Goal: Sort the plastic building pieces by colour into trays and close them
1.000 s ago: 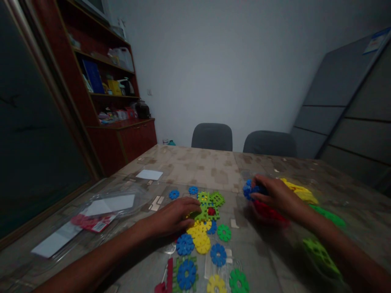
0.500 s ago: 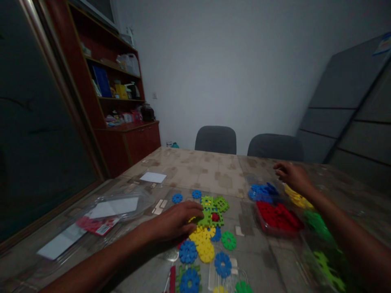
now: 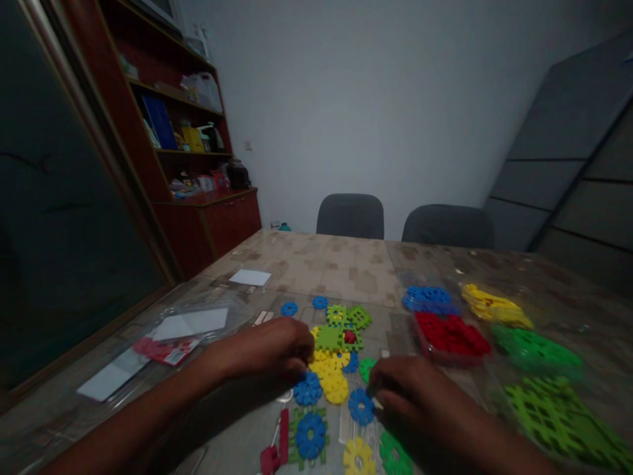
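Observation:
My left hand [image 3: 279, 344] hovers at the left edge of the joined pieces, fingers curled inward; what they hold, if anything, is hidden. Close by are a green square plate [image 3: 329, 338], a yellow notched disc [image 3: 336, 388] and a blue notched disc [image 3: 307, 389]. My right hand [image 3: 406, 388] is bent downward beside a green disc [image 3: 366, 369] and a blue disc [image 3: 361, 406]. Its fingertips are drawn together and dark, so their contents cannot be made out. Nearer me lie a blue disc on a green lattice square [image 3: 310, 435], a yellow disc [image 3: 359, 456] and a green disc [image 3: 395, 455].
On the right stand clear trays of blue pieces [image 3: 429, 298], red pieces [image 3: 452, 335], yellow pieces [image 3: 494, 307], green pieces [image 3: 539, 348] and light green lattice squares [image 3: 564, 415]. Clear packaging with white cards [image 3: 192, 323] lies left. Two grey chairs [image 3: 350, 215] stand behind the table.
My right hand has come from above the trays at the back right down to the discs near the middle. My left hand has drawn slightly left, uncovering more of the green plate.

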{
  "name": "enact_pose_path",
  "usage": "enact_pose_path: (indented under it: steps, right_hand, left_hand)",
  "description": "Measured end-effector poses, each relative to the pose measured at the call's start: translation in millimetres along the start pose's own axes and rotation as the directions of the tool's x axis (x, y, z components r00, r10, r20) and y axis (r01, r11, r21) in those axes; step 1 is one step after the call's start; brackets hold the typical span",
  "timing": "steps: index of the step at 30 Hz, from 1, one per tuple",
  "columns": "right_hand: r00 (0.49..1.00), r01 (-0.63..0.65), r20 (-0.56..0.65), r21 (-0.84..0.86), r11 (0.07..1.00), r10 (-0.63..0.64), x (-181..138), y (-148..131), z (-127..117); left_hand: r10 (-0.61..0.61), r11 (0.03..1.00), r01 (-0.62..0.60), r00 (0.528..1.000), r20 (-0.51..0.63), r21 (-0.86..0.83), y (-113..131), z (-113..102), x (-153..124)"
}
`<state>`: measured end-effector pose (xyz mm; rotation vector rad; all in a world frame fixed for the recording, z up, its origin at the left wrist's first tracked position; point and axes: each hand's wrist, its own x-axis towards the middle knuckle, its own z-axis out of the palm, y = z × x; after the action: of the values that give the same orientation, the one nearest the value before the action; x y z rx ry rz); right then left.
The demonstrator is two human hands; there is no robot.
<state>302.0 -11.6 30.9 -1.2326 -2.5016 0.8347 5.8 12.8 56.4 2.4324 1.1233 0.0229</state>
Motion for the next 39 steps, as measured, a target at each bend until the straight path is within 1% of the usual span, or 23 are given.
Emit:
enact_pose_path:
  steps: [2,5,7,10,16,22,26,28,33,35,37,39]
  right_hand:
    - [0.998,-0.024,0.056,0.006,1.000,0.024,-1,1,16]
    - [0.995,-0.049,0.090,0.031,0.998,0.046,0,4,25]
    - [0.993,-0.058,0.104,0.039,0.998,0.054,2,5,27]
    - [0.992,-0.072,0.101,0.001,0.997,0.071,4,6,31]
    - [0.992,-0.101,0.072,-0.050,0.994,0.104,7,4,38]
    - [0.991,-0.121,0.056,-0.005,0.993,0.121,7,5,39]
    - [0.987,-0.157,0.047,0.027,0.987,0.156,10,6,40]
    - [0.984,-0.173,0.056,0.057,0.983,0.170,12,5,39]
    - [0.985,-0.172,0.052,0.113,0.979,0.167,13,7,37]
    - [0.986,-0.166,0.047,0.131,0.977,0.161,14,8,37]
    - [0.988,-0.155,0.054,0.153,0.976,0.148,14,9,37]
    - [0.990,-0.137,0.056,0.166,0.977,0.129,14,8,35]
  left_hand:
    - [-0.079,0.997,0.077,0.994,0.078,0.022,4,2,-3]
    - [-0.133,0.990,0.126,0.983,0.130,0.065,9,6,-6]
    - [-0.130,0.989,0.119,0.983,0.131,0.085,13,7,-6]
    - [-0.120,0.989,0.107,0.985,0.128,0.107,16,9,-4]
    - [-0.105,0.991,0.092,0.986,0.132,0.100,13,15,-1]
    - [-0.061,0.998,0.057,0.992,0.114,0.039,13,17,0]
    - [0.015,1.000,-0.016,0.996,0.085,0.010,9,20,4]
    - [0.033,0.999,-0.033,0.997,0.070,-0.001,7,18,5]
    - [0.009,0.995,-0.002,0.997,0.074,-0.096,7,5,-1]
    - [0.013,0.989,0.004,0.993,0.118,-0.146,10,1,-5]
    - [0.047,0.985,-0.011,0.977,0.210,-0.171,15,1,-7]
    - [0.063,0.990,-0.021,0.952,0.300,-0.142,21,4,-8]
